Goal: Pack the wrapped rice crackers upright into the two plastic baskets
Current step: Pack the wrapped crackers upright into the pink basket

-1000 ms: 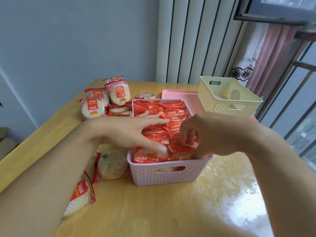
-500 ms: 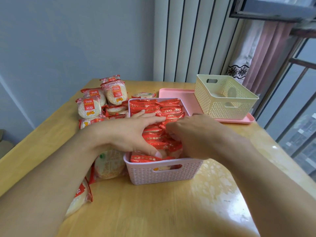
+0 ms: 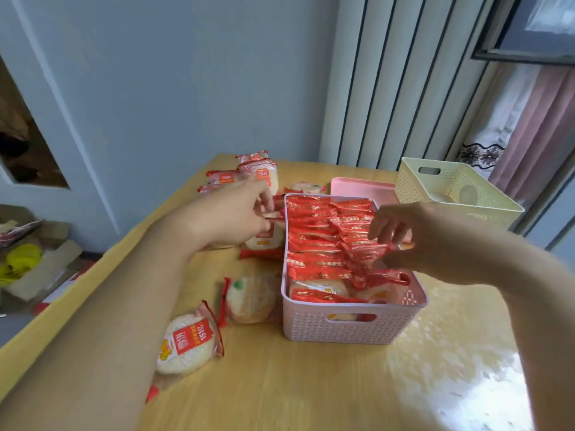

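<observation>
A pink plastic basket [image 3: 348,328] stands mid-table, filled with upright red-wrapped rice crackers [image 3: 314,244]. My right hand [image 3: 413,234] hovers over its right side, fingers curled around the red tops of the packed crackers. To the basket's left, my left hand [image 3: 236,213] pinches the red edge of a wrapped cracker [image 3: 264,241] from the loose pile. More loose crackers lie flat on the table, one near my forearm [image 3: 186,343] and another beside the basket [image 3: 252,298]; others are stacked at the back [image 3: 258,172]. A cream basket [image 3: 435,188] stands at the back right.
A pink tray [image 3: 357,186] lies under the cream basket. The wooden table [image 3: 311,390] has glare at the right front. Cardboard boxes with yellow items [image 3: 21,262] sit on the floor to the left. A wall, a ribbed panel and curtains stand behind.
My left hand has left the pink basket and moved left to the loose pile, taking hold of a cracker. My right hand shifted toward the basket's right side. The view has turned left.
</observation>
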